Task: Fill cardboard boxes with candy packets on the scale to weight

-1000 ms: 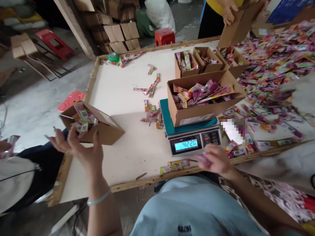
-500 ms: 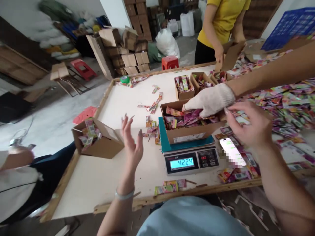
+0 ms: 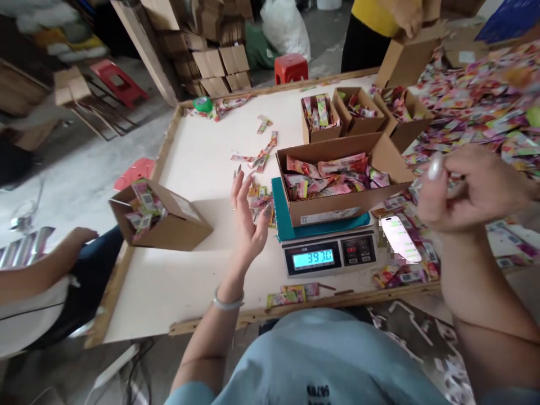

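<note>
An open cardboard box [image 3: 343,211] of small wrapped snack packets [image 3: 333,185] sits on the teal platform [image 3: 280,216] of a digital scale [image 3: 331,256]. The scale's lit display seems to read 3970. My left hand [image 3: 250,216] is raised left of the scale, open and holding nothing, fingers upward and apart. To the right of the box hovers my right hand [image 3: 476,188], its fingers curled closed with the thumb against them; whatever they may hold is hidden. Below that hand lies a phone [image 3: 400,239] with a lit screen, on loose packets.
At left stands another packet-filled box [image 3: 169,222]. Three smaller filled boxes [image 3: 323,118] are behind the scale. Loose packets [image 3: 476,107] heap at right. A co-worker in yellow [image 3: 375,17] handles a box [image 3: 407,56] across the table. Another person's arm [image 3: 42,275] is at left.
A co-worker's gloved hand has left the box on the scale. The display dropped from 4224 to about 3970. My right hand moved right and curled; my view tilted down.
</note>
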`<state>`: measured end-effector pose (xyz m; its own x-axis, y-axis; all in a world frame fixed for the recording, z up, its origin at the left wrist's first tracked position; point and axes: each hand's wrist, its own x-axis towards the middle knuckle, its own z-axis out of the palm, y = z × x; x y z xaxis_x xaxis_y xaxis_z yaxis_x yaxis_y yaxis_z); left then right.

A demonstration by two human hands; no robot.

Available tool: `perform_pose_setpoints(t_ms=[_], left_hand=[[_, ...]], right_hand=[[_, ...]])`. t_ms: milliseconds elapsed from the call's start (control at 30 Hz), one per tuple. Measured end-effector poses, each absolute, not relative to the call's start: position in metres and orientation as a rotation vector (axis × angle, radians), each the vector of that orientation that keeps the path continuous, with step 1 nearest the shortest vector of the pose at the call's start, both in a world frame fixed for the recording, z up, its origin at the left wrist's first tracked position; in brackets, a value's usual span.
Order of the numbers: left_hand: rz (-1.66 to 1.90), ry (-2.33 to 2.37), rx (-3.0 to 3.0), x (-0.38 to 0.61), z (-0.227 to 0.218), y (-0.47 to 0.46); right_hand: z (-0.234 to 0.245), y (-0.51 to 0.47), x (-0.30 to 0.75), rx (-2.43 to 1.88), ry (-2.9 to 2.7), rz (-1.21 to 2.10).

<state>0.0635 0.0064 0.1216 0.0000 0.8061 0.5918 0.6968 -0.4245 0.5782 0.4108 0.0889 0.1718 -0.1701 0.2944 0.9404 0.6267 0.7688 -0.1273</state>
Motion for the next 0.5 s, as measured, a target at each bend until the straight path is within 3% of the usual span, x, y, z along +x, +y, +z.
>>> perform_pose_setpoints(t_ms=[133,367,500], left_hand=[[1.395,1.608,2.067,0.06,0.106,0.01],[1.359,1.638,1.882,0.046,0.056,-0.001],[1.356,1.67,1.791,0.039,0.039,-0.009]], right_hand=[[0.161,0.125,0.42,-0.78,-1.545,-0.295],[0.128,0.197,0.429,-0.869,-1.478,0.385],[0.108,0.224,0.45,-0.994,-1.594,0.375]])
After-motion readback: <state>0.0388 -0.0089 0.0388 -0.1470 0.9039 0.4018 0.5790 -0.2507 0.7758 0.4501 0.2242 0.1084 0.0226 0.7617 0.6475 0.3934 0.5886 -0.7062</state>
